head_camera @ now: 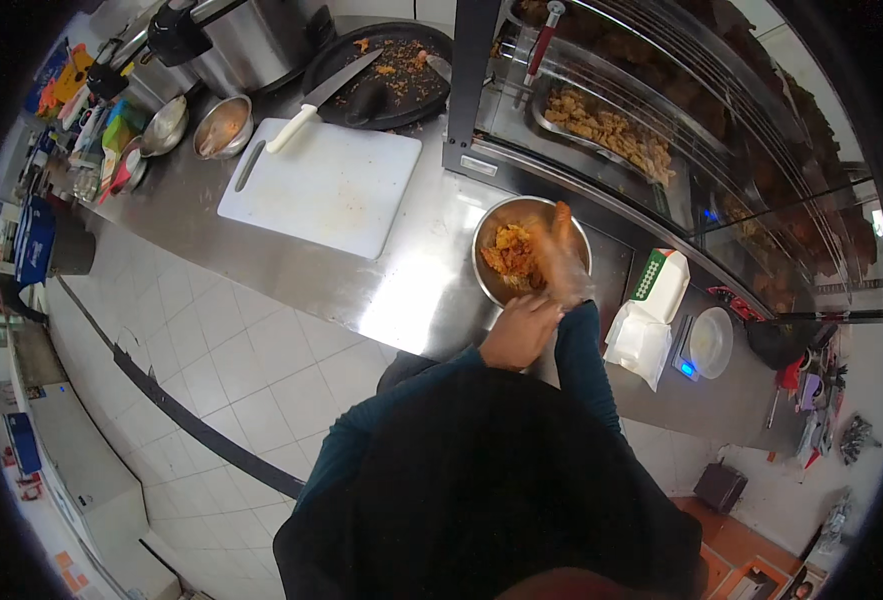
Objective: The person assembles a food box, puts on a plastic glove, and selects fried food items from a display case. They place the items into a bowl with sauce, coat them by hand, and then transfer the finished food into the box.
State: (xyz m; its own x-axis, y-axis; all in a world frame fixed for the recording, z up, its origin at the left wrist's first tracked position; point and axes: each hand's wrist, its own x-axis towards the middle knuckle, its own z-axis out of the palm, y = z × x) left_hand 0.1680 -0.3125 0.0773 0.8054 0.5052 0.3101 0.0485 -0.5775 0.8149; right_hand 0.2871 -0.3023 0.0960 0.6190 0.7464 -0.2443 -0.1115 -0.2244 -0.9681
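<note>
A round steel bowl (pixel 480 274) stands on the counter before me with orange-brown fried food pieces (pixel 512 251) in it. Over its right side is my right hand (pixel 561 259), blurred and apparently in a clear plastic glove, its fingers pointing towards the far rim. Whether those fingers hold any food cannot be made out. My left hand (pixel 520 334) is at the near rim, its bent fingers close to my right wrist and the glove's cuff. The blur hides whether it grips the cuff or the bowl.
Left of the bowl lies a white cutting board (pixel 329 187), a knife (pixel 325 97) across its corner. Behind are a dark round tray (pixel 404 75) and small steel bowls (pixel 224 127). A glass display case (pixel 479 150) borders the back; an opened takeaway box (pixel 640 334) and scale (pixel 685 367) sit right.
</note>
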